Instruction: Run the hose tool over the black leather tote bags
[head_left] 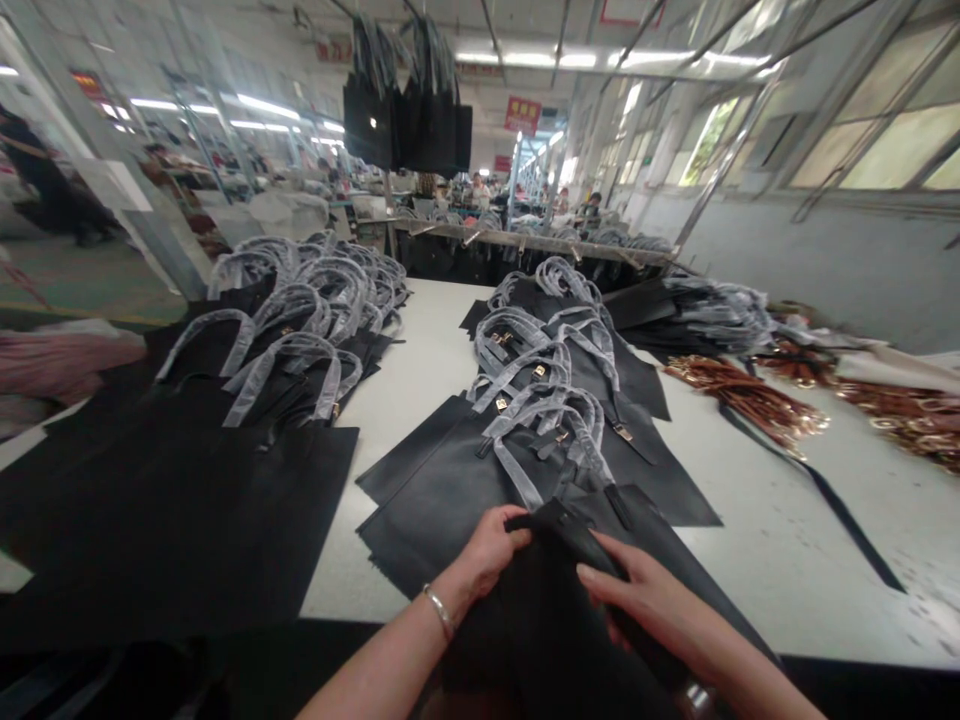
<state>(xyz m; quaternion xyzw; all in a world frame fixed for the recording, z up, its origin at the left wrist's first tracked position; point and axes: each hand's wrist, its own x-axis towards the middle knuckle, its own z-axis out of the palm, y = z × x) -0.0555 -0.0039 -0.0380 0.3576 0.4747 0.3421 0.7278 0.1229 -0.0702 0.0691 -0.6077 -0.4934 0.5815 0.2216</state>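
Note:
At the table's front edge, a black bag piece (551, 610) hangs between my hands. My left hand (491, 550), with a bracelet at the wrist, pinches its top edge at the left. On the other side my right hand (634, 585) grips the piece, thumb on the near face and the other fingers partly hidden by the material. Just beyond lies a pile of black bags (442, 480) with plastic-wrapped handles (525, 400) and small gold-coloured metal fittings.
Another pile of black bags (172, 500) covers the left of the white table (427, 350). Brown straps (750, 395) with metal rings and a black strip (840, 510) lie at the right. More bags (409, 120) hang beyond, and a person (45, 170) stands far left.

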